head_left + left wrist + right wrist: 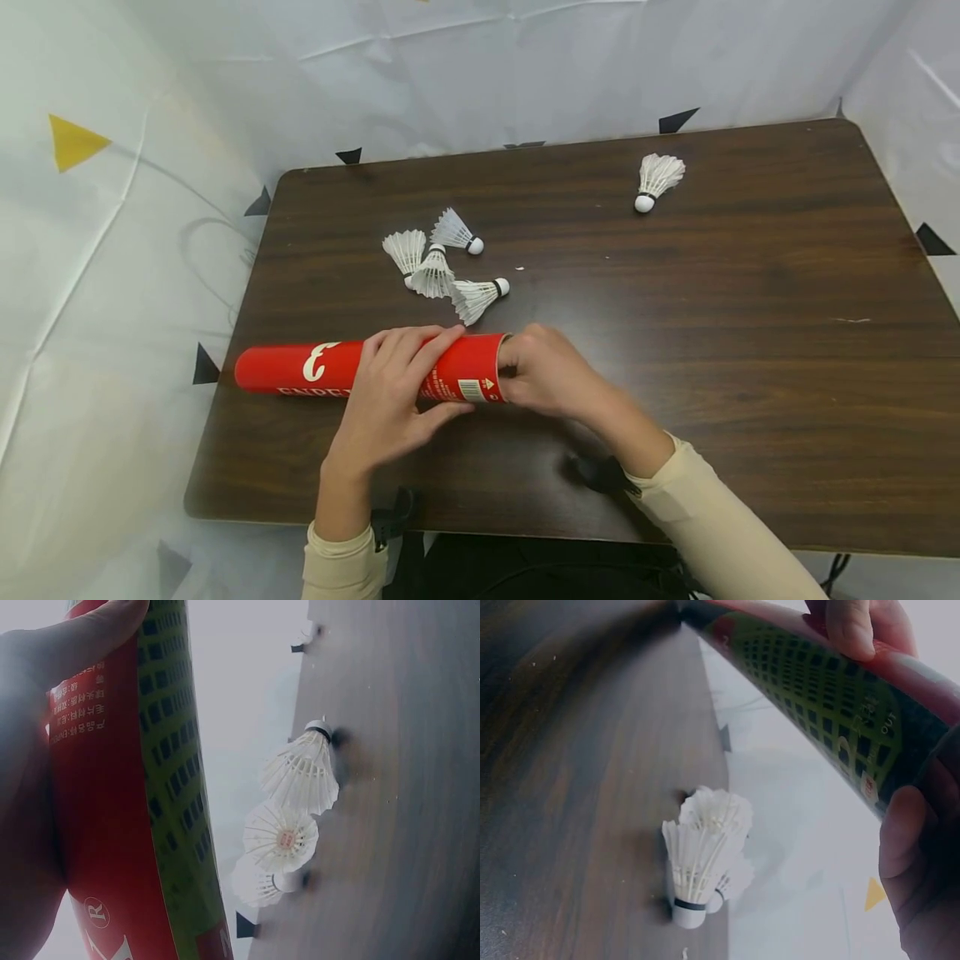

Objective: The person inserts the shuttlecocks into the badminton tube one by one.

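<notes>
A red shuttlecock tube (279, 372) lies level over the table's near left part, its mouth to the right. My left hand (390, 398) grips its middle from above, thumb on the near side. At the mouth, my right hand (551, 375) has its fingers inside the tube; the rim hides their tips and whatever they touch. Green netting print (810, 697) shows along the tube's side in the right wrist view. Just beyond the tube are several white shuttlecocks: one (477, 298) by the left fingertips, others (403, 250) bunched behind it, one (454, 231) farther back.
Another shuttlecock (658, 179) lies alone near the far edge of the dark wooden table (750, 333), right of centre. White sheeting (480, 75) hangs behind the table and at its sides. Small white bits (520, 268) are scattered on the wood.
</notes>
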{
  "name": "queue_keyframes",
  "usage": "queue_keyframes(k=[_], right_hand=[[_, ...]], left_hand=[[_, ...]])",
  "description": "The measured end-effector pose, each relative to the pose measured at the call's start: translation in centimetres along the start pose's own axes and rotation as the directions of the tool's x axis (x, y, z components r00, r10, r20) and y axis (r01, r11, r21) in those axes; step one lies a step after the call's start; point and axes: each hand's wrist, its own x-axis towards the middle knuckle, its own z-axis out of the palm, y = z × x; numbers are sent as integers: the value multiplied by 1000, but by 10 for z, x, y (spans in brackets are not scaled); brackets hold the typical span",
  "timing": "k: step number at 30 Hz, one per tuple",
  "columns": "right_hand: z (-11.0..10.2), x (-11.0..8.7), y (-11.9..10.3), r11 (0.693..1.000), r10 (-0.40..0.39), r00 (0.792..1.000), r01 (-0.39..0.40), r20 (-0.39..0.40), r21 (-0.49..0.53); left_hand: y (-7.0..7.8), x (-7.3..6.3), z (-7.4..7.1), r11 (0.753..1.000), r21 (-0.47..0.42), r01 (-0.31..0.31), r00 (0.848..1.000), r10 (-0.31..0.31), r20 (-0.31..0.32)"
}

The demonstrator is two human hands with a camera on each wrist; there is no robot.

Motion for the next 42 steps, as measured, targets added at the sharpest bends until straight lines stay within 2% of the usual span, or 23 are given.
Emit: queue_keyframes(k=[17,26,30,33,37,42], right_hand=[[-2,-3,-3,1000,9,1000,-8,25,-25],[-11,-8,-6,1000,-3,998,3,70,-12],[-20,-11,-6,999,-26,995,22,101,43],[-33,-14,-6,992,-33,990,15,140,129],[-54,-17,-2,973,28,988,-62,149,224],[-71,-16,12,956,140,990,-142,26,255]], left_hand=[[0,-2,0,1000,-5,4,1000,-3,12],[0,-2,-1,1000,-16,11,1000,-11,20],[0,-3,-2,1000,-14,9,1000,-9,23],[0,-3,-2,1000,-17,8,1000,-7,25],[0,-3,-2,1000,-21,7,1000,-7,26],[0,-3,-2,1000,-19,10,1000,-10,24]])
